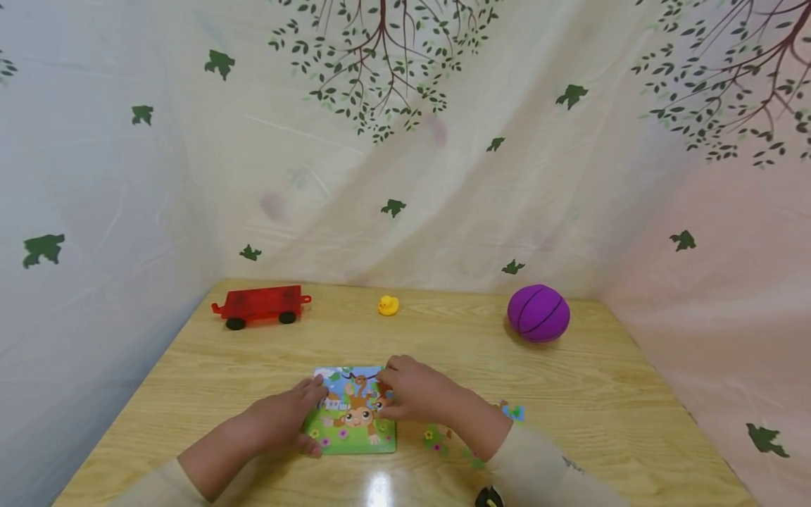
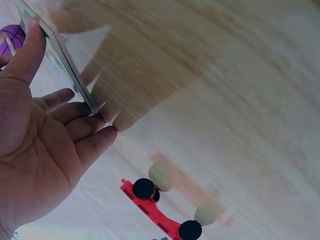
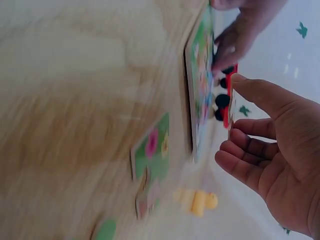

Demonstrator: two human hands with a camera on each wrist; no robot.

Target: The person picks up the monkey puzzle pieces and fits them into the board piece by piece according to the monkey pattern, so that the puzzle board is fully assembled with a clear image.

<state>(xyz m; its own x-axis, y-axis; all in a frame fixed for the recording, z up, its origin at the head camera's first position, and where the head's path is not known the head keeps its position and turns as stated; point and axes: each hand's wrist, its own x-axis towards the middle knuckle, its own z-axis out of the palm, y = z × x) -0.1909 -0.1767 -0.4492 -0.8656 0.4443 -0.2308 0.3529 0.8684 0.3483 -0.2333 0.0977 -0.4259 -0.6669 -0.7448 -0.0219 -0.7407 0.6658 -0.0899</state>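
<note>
A square jigsaw puzzle with a monkey picture lies on the table, its edge seen in both wrist views. My left hand rests along its left side, the thumb touching the edge near one corner and the fingers further up. Over the puzzle's right part, my right hand pinches a thin puzzle piece between thumb and fingertips. That piece shows almost edge-on in the right wrist view, above the puzzle. Loose puzzle pieces, one with a flower, lie right of the puzzle, partly hidden by my right forearm.
A red toy wagon stands at the table's back left, a yellow rubber duck at the back middle, and a purple ball at the back right. A small black object lies at the front. Leaf-printed cloth surrounds the table.
</note>
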